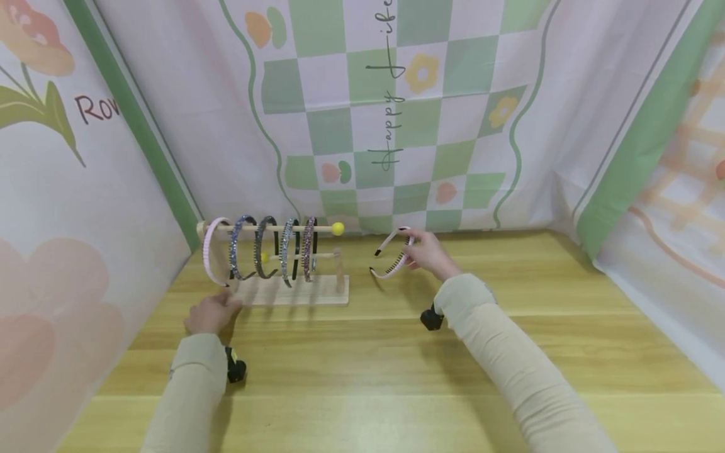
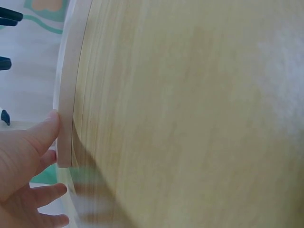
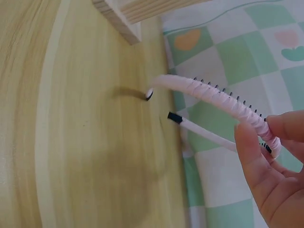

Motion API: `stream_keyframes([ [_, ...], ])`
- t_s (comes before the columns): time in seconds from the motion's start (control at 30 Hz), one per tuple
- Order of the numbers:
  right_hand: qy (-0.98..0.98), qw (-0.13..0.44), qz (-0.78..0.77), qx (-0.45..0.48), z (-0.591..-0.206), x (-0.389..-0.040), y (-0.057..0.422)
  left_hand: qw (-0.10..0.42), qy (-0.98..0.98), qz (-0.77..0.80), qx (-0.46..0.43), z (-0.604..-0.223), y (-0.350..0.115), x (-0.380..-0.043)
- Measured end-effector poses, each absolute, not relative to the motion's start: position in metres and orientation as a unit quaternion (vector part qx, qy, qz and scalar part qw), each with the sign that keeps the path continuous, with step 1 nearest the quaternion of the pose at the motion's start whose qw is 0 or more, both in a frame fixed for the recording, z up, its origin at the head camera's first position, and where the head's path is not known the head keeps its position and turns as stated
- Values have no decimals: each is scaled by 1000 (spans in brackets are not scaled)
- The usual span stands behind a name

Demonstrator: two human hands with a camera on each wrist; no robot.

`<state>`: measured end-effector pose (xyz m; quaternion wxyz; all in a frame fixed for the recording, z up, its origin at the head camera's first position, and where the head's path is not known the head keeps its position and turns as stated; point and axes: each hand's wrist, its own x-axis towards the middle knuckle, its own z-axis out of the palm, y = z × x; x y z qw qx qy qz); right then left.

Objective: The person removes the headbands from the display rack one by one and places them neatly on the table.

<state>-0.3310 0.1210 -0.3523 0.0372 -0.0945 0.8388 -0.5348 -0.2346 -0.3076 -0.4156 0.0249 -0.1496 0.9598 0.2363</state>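
In the head view my right hand (image 1: 428, 255) holds a pale pink headband (image 1: 392, 272) above the table, right of a wooden headband stand (image 1: 325, 294). Up close in the right wrist view, thumb and fingers pinch its wrapped, toothed band (image 3: 216, 99), and the dark-tipped ends point away from the palm. My left hand (image 1: 211, 313) is at the stand's front left corner. The left wrist view has its thumb touching the base (image 2: 66, 109), while the other fingers extend past the base's end. Hanging on the upper bar are several headbands, among them a pink one (image 1: 207, 255) and a glittery blue one (image 1: 233, 248).
Yellow balls cap the upper bar (image 1: 337, 229) and the lower bar (image 1: 264, 257). The wood-grain table (image 1: 362, 377) extends toward me. Printed curtains (image 1: 374, 126) close off the back and both sides. A small black device sits at each wrist.
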Motion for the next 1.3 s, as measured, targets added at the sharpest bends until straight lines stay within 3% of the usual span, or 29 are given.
stream_keyframes([
  [0.9, 869, 145, -465, -90, -386, -325, 123, 27, 962, 227, -149, -413, -307, -235],
  [1.3, 853, 140, -501, -41, -403, -320, 110, 28, 963, 224, -147, -414, -308, -235],
])
